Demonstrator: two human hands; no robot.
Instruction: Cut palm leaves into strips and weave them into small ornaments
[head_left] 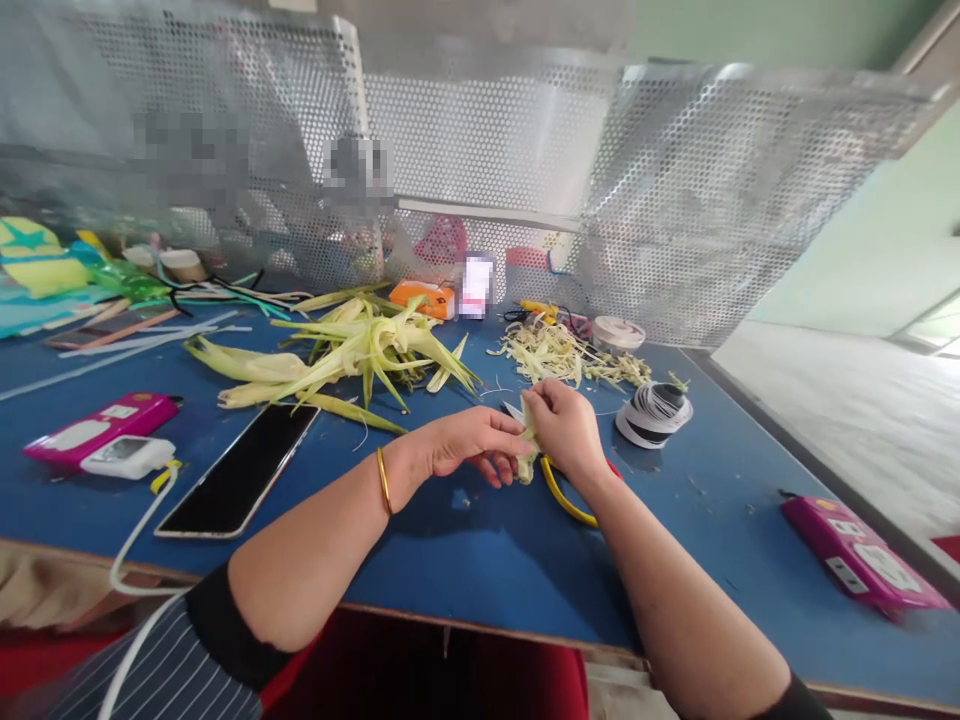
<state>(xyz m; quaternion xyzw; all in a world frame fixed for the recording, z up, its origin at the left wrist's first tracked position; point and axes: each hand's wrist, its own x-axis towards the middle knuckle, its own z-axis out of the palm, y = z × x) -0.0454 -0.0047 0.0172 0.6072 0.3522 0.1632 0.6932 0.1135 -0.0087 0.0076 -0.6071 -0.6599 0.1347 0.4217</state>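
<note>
A small pale green piece of husk [526,466] is held between my two hands above the blue table. My left hand [480,445], with a gold bangle at the wrist, pinches it from the left. The fingers of my right hand [559,420] close on its upper part. Scissors with yellow handles [562,497] lie under my right hand, their blades pointing up and left. Beyond my left hand is a pile of corn husks [375,345]. Shredded husk strips [547,350] lie behind my right hand. A spool of white thread [654,415] stands to the right.
A black-screened phone [240,470] and a magenta power strip [105,430] lie at left, with a white cable. Another magenta power strip [862,552] is at the right edge. Behind stand a lit phone [475,287], an orange packet [421,297] and a perforated metal screen [487,140].
</note>
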